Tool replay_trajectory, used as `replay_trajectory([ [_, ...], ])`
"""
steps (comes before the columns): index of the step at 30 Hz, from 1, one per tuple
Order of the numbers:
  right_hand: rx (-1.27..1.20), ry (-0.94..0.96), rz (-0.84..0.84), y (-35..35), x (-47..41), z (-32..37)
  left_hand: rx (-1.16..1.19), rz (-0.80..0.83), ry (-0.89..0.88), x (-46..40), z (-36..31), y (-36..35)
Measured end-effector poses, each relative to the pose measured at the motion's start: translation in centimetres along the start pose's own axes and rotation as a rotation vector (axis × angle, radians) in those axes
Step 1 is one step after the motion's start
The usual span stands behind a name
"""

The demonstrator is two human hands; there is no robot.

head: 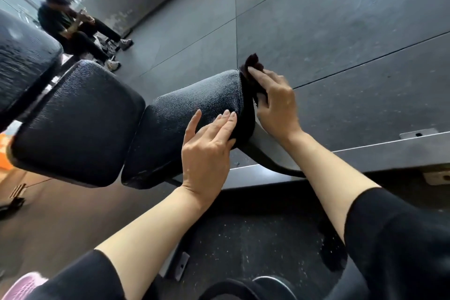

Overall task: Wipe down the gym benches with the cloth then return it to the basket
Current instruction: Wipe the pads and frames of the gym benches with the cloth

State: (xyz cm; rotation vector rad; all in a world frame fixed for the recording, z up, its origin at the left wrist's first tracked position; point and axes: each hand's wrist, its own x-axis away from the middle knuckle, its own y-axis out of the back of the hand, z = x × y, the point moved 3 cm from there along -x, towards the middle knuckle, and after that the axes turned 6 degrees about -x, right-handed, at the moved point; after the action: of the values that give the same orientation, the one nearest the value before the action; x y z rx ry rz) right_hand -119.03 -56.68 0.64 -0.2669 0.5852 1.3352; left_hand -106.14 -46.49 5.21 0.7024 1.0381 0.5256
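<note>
Now, step: wiping pad (194,102) end edge.
Right hand (277,102): holding cloth (252,63).
Left hand (209,146): fingers straight, steadying pad.
Next: another pass, firm pressure.

I see the bench (194,105), padded in black textured vinyl, split into two cushions with a gap between. The dark maroon cloth (253,63) is bunched against the far end edge of the nearer cushion, partly hidden there.
</note>
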Motion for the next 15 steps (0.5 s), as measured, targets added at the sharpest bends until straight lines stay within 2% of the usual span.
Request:
replay_trajectory([
  [2,-0.017,0.089,0.034,-0.2,0.1,0.7,-0.002,-0.014,0.003,-0.1,-0.1,-0.1],
  [4,0.014,0.000,0.086,0.3,-1.0,0.3,0.002,-0.008,0.009,-0.1,-0.1,-0.2],
  [6,0.074,-0.047,0.070,1.3,-1.6,0.2,0.005,-0.012,0.030,0.1,-0.2,-0.2],
  [8,0.090,0.033,0.032,2.0,-1.0,2.2,0.014,-0.021,0.051,0.2,-0.2,-0.4],
  [12,0.136,0.130,0.171,0.9,1.3,6.4,0.059,-0.041,0.095,0.4,-0.3,-0.3],
  [15,0.156,0.249,0.157,0.5,3.9,8.2,0.135,-0.092,0.259,1.5,0.5,1.0],
])
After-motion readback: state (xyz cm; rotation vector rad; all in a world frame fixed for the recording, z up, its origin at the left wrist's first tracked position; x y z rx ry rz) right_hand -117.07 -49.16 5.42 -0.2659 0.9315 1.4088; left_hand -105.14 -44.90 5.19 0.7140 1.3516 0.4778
